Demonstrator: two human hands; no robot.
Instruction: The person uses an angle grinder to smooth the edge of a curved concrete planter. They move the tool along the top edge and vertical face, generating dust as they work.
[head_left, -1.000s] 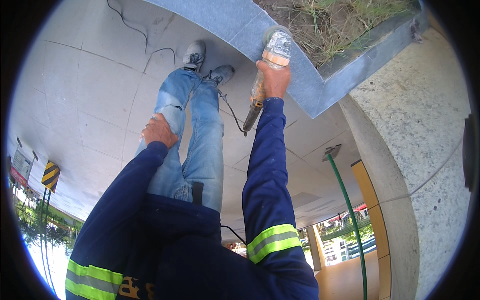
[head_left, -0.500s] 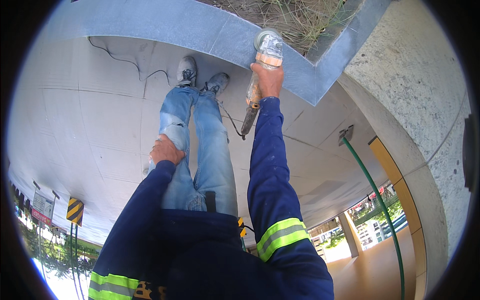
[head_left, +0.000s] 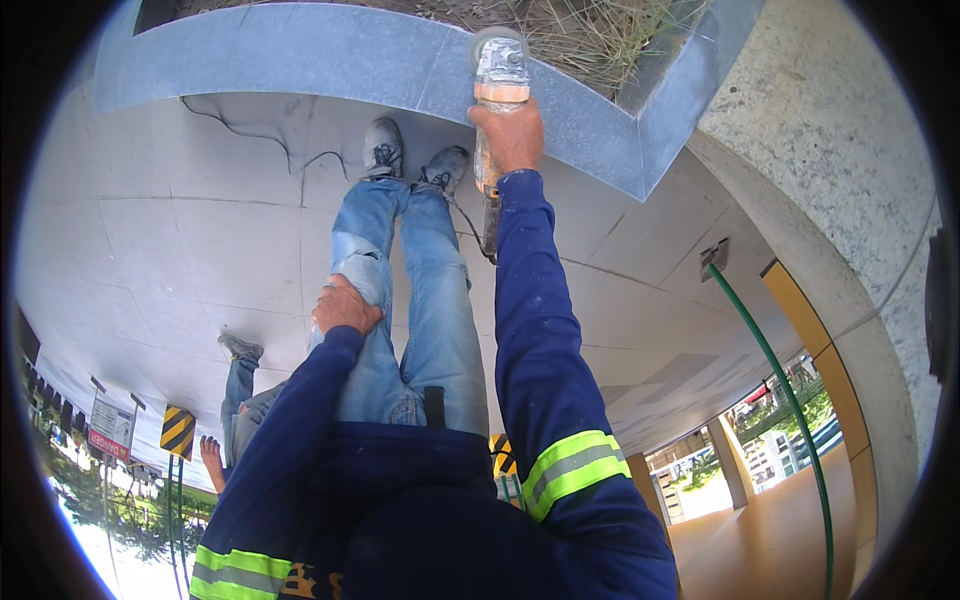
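Across the middle of the frame spreads grey paving (head_left: 240,240), with a blue-grey ledge (head_left: 300,50) curving along the top. At upper centre, the angle grinder (head_left: 502,75) is over that ledge, the right hand (head_left: 512,135) wrapped round its body. Left of centre, the left hand (head_left: 347,304) rests on the trouser leg; how firmly, I cannot tell. Grinding the ledge seems in hand; continuing likely calls for a steady wrist. The disc (head_left: 497,34) is blurred, its contact unclear; a sleeve partly covers a co-worker's leg (head_left: 238,385), lower left.

Lettering (head_left: 108,446) on red-and-white sign (head_left: 111,424)
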